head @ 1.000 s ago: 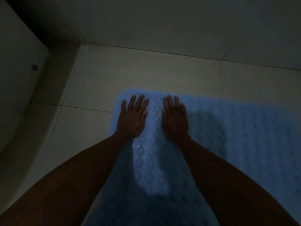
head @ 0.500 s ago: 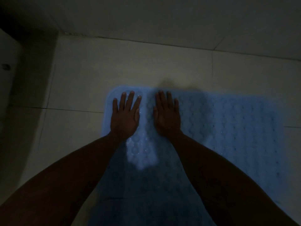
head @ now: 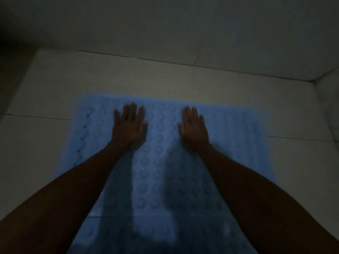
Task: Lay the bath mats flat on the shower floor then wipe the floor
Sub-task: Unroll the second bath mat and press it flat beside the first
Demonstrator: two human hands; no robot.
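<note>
Pressing both hands point(head: 161, 125) flat on bath mat point(head: 238, 129).

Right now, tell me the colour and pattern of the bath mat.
Light blue bath mat, covered in rows of raised round bumps; seen in the head view.

You've got a soft blue bath mat point(head: 229, 125) here, rubbery-looking and studded with raised round bumps, lying on a smooth, pale tiled floor point(head: 128, 76).

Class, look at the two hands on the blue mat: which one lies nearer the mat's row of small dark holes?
The left hand. The holes run down the bath mat along its left edge; the right hand presses farther away.
</note>
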